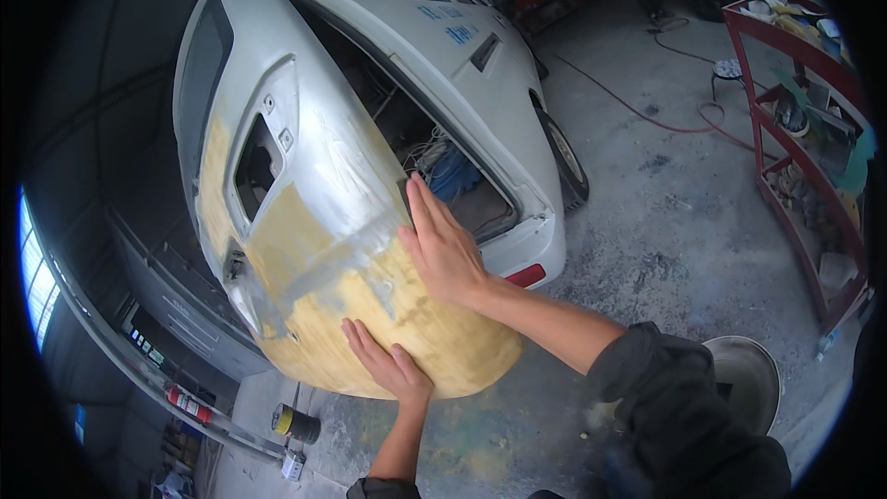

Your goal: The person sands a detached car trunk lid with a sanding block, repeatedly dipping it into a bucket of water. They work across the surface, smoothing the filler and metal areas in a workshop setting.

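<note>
A white van's tailgate stands raised in front of me, with bare metal and wide yellowish filler patches on its outer skin. My left hand lies on the filler near the panel's lower edge, fingers stretched and holding nothing. Higher up and to the right, my right hand rests along the panel's side edge with its fingers extended together. A dark edge shows beside its fingertips; I cannot make out whether it is a separate thing. The palm side of both hands is hidden.
Behind the tailgate, the van's rear opening holds a blue bundle and pale cables. A red shelf rack with tools and cans stands at right. A round basin is near my right arm. A black-and-yellow can and red hose lie around.
</note>
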Motion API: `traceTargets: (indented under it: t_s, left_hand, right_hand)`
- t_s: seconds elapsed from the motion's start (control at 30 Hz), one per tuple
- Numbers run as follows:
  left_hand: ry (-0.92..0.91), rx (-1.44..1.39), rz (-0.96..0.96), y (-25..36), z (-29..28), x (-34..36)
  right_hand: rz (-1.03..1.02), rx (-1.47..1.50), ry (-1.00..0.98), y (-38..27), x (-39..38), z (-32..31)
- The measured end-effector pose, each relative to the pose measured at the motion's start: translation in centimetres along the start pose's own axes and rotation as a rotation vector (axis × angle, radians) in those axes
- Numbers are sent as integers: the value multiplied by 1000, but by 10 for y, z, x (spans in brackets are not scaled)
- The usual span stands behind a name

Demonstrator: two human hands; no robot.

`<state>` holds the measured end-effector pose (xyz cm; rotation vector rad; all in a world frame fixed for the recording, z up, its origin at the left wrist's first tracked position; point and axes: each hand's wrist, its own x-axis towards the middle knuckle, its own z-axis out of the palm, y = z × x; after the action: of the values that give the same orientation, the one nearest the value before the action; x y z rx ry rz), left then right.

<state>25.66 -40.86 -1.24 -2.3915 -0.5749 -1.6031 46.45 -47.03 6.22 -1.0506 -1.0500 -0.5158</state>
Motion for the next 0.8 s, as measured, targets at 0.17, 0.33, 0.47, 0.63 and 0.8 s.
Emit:
traceTargets:
  t_s: [0.17, 0.33, 0.47, 0.63, 0.8]
  left_hand:
    - [16, 11, 13, 0, 2, 2]
    - [17, 5, -11, 0, -1, -1]
    - [13, 1, -14, 0, -2, -1]
    - [22, -4, 31, 2, 0, 3]
    - [14, 0, -8, -1, -4, 0]
  right_hand:
    - [-278, -257, 65, -5, 103, 14]
    - [-372, -289, -15, -5, 70, 12]
    - [-477, -312, -81, -1, 51, -1]
    - [-488, -385, -43, -12, 125, 6]
    - [-462, -396, -62, -17, 89, 14]
